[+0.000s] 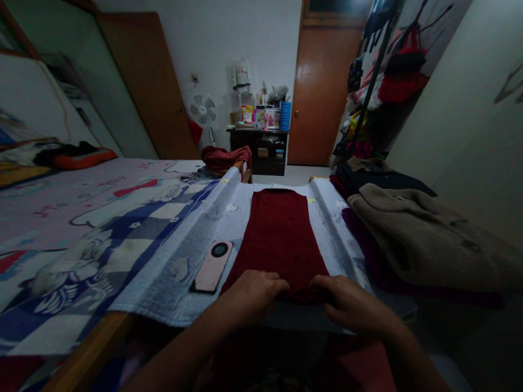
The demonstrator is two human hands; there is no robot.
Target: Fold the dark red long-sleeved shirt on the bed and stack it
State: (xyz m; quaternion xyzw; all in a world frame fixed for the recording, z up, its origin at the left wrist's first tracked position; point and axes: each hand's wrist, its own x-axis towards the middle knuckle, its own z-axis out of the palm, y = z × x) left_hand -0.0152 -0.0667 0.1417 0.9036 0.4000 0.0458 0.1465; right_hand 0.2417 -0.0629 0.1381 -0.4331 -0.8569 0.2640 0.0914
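A dark red garment (284, 239), folded into a long panel with its collar-like edge at the far end, lies flat on a light blue cloth (171, 288). My left hand (255, 294) pinches the near edge of the garment at its left part. At the right part of the same edge, my right hand (351, 302) grips the fabric between thumb and fingers. Both hands rest close to the near side of the surface, a short gap between them. Left of the garment lies a pink phone (213, 267) with a round black camera patch.
Folded clothes, a brown fleece garment (425, 239) on top, are stacked at the right. A bed with a patterned sheet (102, 212) spans the left. Farther back are a crumpled red cloth (224, 158), a fan (203, 110), a dark cabinet (258, 152) and a wooden door (322, 92).
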